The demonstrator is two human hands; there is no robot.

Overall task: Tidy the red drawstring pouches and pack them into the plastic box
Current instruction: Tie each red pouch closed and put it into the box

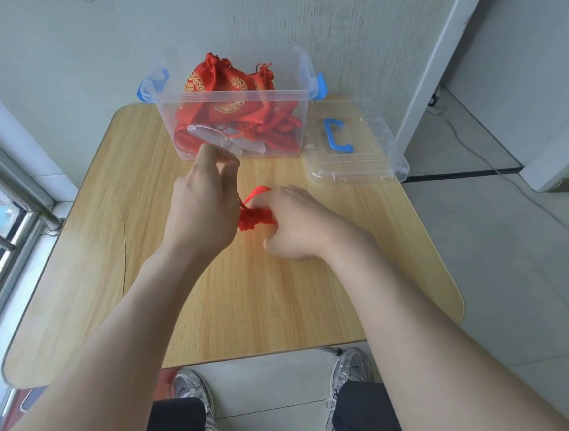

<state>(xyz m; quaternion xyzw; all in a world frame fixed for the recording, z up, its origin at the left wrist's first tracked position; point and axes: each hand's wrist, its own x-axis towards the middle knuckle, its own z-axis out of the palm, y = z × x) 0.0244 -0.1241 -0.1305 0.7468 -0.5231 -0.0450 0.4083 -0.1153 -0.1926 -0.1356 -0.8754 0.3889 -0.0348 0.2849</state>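
Note:
A clear plastic box (231, 96) with blue latches stands at the far edge of the wooden table and holds several red drawstring pouches (227, 93) with gold emblems. One red pouch (254, 216) lies bunched on the table between my hands, mostly hidden. My right hand (294, 221) covers it with fingers curled over the fabric. My left hand (206, 205) is raised just left of it, thumb and fingers pinched together where the pouch's red drawstring (257, 192) rises.
The box's clear lid (349, 147) with a blue handle lies on the table to the right of the box. A window frame (2, 192) runs along the left. A cable (499, 169) trails over the floor at right. My shoes show below the table's near edge.

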